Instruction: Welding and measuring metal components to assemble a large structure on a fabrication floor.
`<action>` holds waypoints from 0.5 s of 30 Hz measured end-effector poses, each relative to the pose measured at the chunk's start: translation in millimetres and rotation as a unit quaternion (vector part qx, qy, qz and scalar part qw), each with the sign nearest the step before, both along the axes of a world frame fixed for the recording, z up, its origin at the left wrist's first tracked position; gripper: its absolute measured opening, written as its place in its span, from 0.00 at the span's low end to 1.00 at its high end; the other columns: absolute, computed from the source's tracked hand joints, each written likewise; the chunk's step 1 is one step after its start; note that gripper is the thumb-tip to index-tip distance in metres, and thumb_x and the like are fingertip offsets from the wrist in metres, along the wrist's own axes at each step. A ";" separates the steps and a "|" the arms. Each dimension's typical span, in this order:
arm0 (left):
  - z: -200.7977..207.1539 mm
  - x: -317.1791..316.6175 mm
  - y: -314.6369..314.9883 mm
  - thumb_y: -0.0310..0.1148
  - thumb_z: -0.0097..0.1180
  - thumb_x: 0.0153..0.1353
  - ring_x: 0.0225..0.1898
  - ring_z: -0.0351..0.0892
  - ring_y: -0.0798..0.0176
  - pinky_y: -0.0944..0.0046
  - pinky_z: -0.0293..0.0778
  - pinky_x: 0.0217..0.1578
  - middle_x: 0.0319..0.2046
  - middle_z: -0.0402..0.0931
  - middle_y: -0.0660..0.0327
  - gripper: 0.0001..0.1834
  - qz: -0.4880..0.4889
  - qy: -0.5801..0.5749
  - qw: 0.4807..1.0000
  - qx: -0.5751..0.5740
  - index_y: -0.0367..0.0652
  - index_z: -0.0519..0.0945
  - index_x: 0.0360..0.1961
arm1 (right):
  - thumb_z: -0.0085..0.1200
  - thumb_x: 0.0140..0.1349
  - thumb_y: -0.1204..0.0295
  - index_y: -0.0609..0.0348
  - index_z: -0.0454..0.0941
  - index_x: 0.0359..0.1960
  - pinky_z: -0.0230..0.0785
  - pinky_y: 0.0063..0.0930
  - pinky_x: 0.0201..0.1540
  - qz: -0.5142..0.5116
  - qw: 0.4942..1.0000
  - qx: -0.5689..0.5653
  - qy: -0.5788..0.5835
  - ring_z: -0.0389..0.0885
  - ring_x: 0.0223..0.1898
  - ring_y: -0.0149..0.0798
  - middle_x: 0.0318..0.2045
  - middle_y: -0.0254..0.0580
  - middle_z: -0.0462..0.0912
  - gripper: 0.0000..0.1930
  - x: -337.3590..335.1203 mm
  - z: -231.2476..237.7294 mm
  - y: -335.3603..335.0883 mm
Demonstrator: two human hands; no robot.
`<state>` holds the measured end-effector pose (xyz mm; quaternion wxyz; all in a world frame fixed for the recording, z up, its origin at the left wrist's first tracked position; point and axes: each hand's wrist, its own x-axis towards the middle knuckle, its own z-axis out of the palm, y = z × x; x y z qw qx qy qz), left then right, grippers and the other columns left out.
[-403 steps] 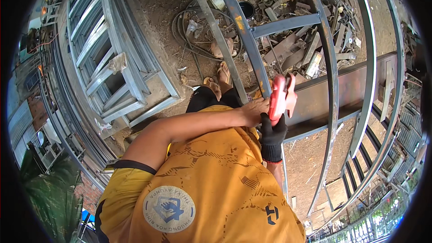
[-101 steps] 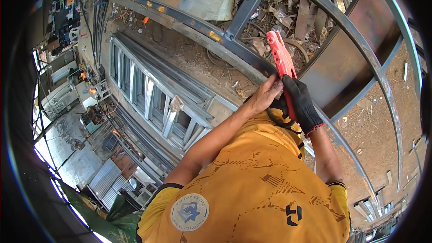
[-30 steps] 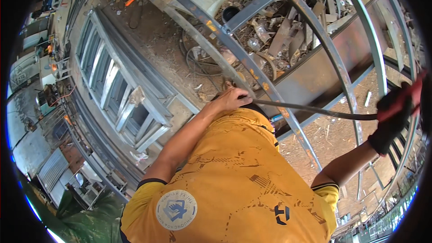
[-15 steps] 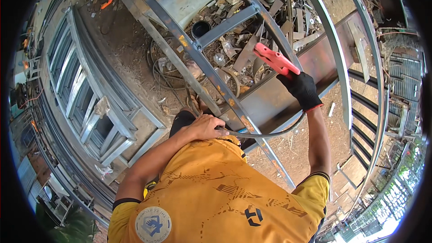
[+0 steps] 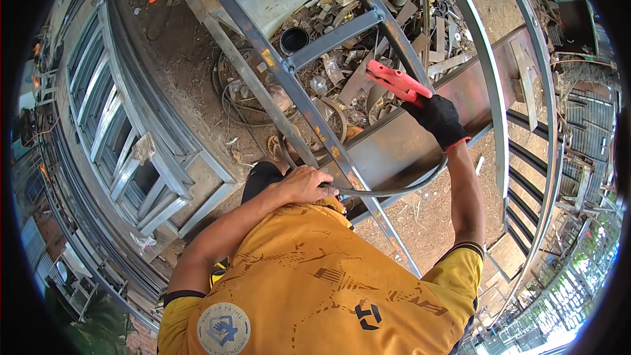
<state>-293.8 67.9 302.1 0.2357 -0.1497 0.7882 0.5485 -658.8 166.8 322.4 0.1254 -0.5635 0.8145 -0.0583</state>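
Note:
In a black knit glove, my right hand (image 5: 437,118) is closed round the handle of a red welding electrode holder (image 5: 397,81), whose jaws point up and left over the steel frame (image 5: 338,38). A dark welding cable (image 5: 394,192) runs from behind the right hand in a curve to my waist. There my bare left hand (image 5: 307,185) is closed on the cable, with its thumb over it. A thin rod seems to stand up near the holder's jaws, though it is too fine to be sure.
A rust-toned steel beam (image 5: 407,151) lies under the frame. Beyond are scrap pieces (image 5: 355,46) and a black bucket (image 5: 294,40). Welded metal frames (image 5: 115,115) are stacked on the left. Curved rails (image 5: 493,85) and dark bars (image 5: 528,158) stand on the right.
Both hands keep their hold. The electrode holder has shifted slightly to the left and down. The view has tilted a little, moving the surroundings slightly.

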 end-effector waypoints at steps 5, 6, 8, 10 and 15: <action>1.6 -2.5 -0.6 0.54 0.60 0.58 0.40 0.82 0.41 0.49 0.75 0.45 0.34 0.83 0.45 0.27 0.002 0.009 1.000 0.000 0.39 0.84 0.43 | 0.61 0.57 0.47 0.52 0.82 0.36 0.75 0.47 0.29 0.004 1.000 -0.001 -0.010 0.83 0.28 0.56 0.24 0.51 0.83 0.21 -7.6 -2.8 -4.3; 1.4 -2.4 -0.3 0.54 0.60 0.58 0.40 0.82 0.41 0.49 0.76 0.45 0.34 0.83 0.45 0.27 0.003 0.014 1.000 -0.003 0.39 0.84 0.43 | 0.61 0.57 0.46 0.51 0.82 0.37 0.75 0.47 0.29 0.006 1.000 0.002 -0.009 0.83 0.28 0.56 0.24 0.51 0.83 0.21 -7.4 -2.3 -5.7; -0.2 -1.1 0.7 0.54 0.60 0.58 0.40 0.82 0.41 0.49 0.76 0.44 0.34 0.83 0.46 0.27 0.012 0.023 1.000 -0.012 0.39 0.84 0.42 | 0.62 0.56 0.48 0.52 0.83 0.37 0.75 0.46 0.30 0.005 1.000 0.003 -0.008 0.83 0.28 0.56 0.24 0.51 0.83 0.21 -8.8 1.5 -8.1; -1.0 -0.2 1.9 0.54 0.60 0.58 0.39 0.83 0.41 0.50 0.76 0.44 0.34 0.83 0.46 0.26 0.029 0.042 0.998 -0.028 0.39 0.84 0.42 | 0.63 0.56 0.50 0.53 0.84 0.36 0.75 0.44 0.30 0.002 1.000 0.006 -0.004 0.83 0.28 0.55 0.24 0.50 0.83 0.19 -7.0 9.7 -12.0; -1.1 -1.1 1.6 0.54 0.60 0.58 0.38 0.83 0.42 0.50 0.76 0.42 0.33 0.83 0.46 0.26 0.046 0.058 0.997 -0.019 0.38 0.84 0.41 | 0.63 0.56 0.50 0.53 0.84 0.35 0.76 0.44 0.30 0.004 1.000 -0.030 -0.003 0.83 0.27 0.55 0.23 0.51 0.82 0.19 -7.0 7.2 -13.5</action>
